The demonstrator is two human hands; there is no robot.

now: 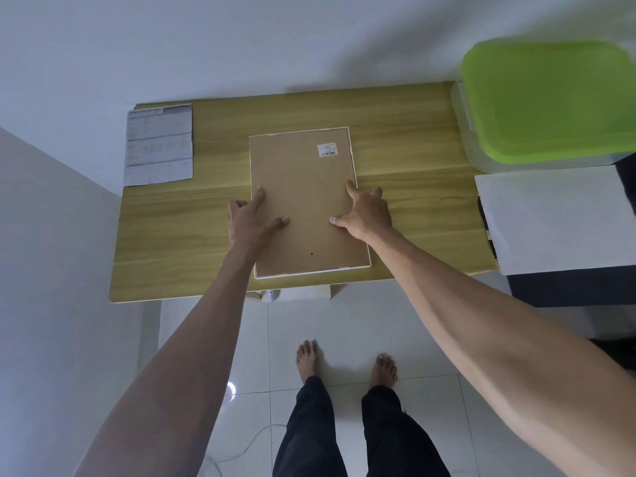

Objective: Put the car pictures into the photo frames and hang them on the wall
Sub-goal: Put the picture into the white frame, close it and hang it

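A white photo frame (353,173) lies face down in the middle of the wooden table (413,208), its brown backing board (303,187) up, with a small barcode label near the top right corner. My left hand (249,220) presses on the board's left edge with index finger and thumb spread. My right hand (364,213) presses on the right edge, its thumb and index finger on the board and the other fingers over the rim. Neither hand grips anything. No car picture is visible.
A printed specification sheet (159,146) lies at the table's far left corner. At the right stand a clear box with a green lid (550,101) and a white sheet (554,218) on a dark stand. A white wall is behind the table.
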